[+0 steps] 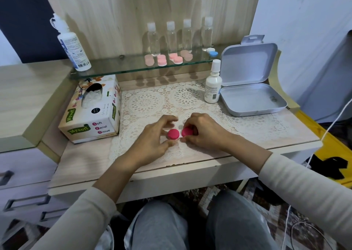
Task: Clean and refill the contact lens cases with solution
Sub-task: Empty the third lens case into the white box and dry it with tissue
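A contact lens case with two dark pink caps (173, 134) lies on the lace mat near the desk's front. My left hand (154, 135) curls round its left cap. My right hand (202, 130) pinches the right cap (187, 132), which looks tilted. A small white solution bottle (213, 84) stands at the back right of the mat. A larger white solution bottle (73, 47) stands on the left end of the glass shelf (118, 69). Several pale pink lens cases (162, 60) and a blue and white case (211, 52) lie on that shelf.
A tissue box (93, 112) stands left of the mat. An open grey tin (251, 97) sits at the right, lid propped up. Several clear bottles (171, 37) line the back of the shelf. A white cable (335, 120) hangs at the right.
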Demonstrator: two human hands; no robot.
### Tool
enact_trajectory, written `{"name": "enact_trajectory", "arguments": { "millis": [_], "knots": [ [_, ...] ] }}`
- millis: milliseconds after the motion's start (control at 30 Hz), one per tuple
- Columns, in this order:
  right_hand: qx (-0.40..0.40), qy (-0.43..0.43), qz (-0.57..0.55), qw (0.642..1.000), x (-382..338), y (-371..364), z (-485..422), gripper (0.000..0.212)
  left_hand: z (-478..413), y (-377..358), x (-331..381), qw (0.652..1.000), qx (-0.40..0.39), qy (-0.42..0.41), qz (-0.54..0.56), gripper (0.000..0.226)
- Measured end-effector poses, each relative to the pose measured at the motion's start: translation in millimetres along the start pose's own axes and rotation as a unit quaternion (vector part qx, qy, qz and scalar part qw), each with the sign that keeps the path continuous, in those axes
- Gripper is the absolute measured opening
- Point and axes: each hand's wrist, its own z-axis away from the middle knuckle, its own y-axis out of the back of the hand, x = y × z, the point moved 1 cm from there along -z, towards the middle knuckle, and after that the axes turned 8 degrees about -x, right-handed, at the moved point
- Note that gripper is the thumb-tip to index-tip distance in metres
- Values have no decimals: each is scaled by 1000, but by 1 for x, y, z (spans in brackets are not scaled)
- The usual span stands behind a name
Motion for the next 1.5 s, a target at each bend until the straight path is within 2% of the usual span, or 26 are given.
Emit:
{"name": "enact_trajectory", "arguments": {
  "millis": [67, 233, 300, 367, 433, 533, 767, 900, 1100, 1300, 1400, 1500],
  "knots": [
    [-1, -3, -2, 1000, 0, 0, -1, 36, 3, -1, -5, 1000, 1, -8, 3, 53],
    [-5, -1, -8, 1000, 0, 0, -1, 37, 4, 7, -10, 995, 82, -5, -56, 53],
    [-3, -1, -8, 1000, 0, 0, -1, 37, 1, 7, -9, 997, 60, -18, -40, 55],
    [-1, 0, -9, 1000, 0, 0, -1, 37, -1, 3, -8, 999, 3, -12, -30, 57],
    [-3, -1, -8, 1000, 0, 0, -2, 35, -4, 0, -8, 998, -16, -21, -56, 53],
    [1, -2, -14, 1000, 1, -1, -2, 36, -9, -4, -6, 994, -2, -45, -102, 42],
    [8, -2, -21, 1000, -1, 0, 0, 38, -5, 9, -9, 989, 119, 9, -89, 35],
    [12, -3, -36, 999, -2, 1, 2, 39, 4, 15, -22, 987, 77, 55, -133, 36],
    [13, -16, -40, 999, -3, 1, 0, 36, 4, 8, -15, 988, 75, 47, -130, 53],
    [3, 1, -64, 998, -3, 1, -1, 28, -3, -8, -12, 984, 127, 47, -117, 34],
    [-17, 11, -78, 997, -1, 2, 0, 39, -4, -9, -16, 983, 134, 45, -114, 34],
    [-11, -18, -69, 997, -3, 4, -1, 44, -3, -10, -19, 983, 137, 41, -113, 34]
  ]
}}
